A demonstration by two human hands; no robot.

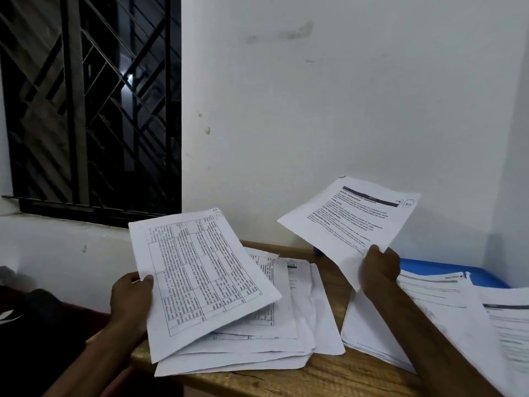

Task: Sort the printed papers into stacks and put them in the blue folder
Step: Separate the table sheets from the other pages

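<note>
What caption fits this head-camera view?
Left hand holds a gridded sheet, right hand a text page, above paper piles beside the blue folder.

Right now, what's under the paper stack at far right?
The blue folder: its far edge sticks out behind the right stack. The rest is covered by papers, so whether it's open or holds anything can't be seen.

Gridded sheet (200, 276) lifted and tilted, left hand (130, 296) pinching its left edge. Text sheet (352, 224) with dark header bar raised, right hand (380, 267) gripping its lower corner. Ragged stack (286, 325) lies under the gridded sheet. Second stack (446, 296) to the right overlaps the flat blue folder (429, 266).
</note>
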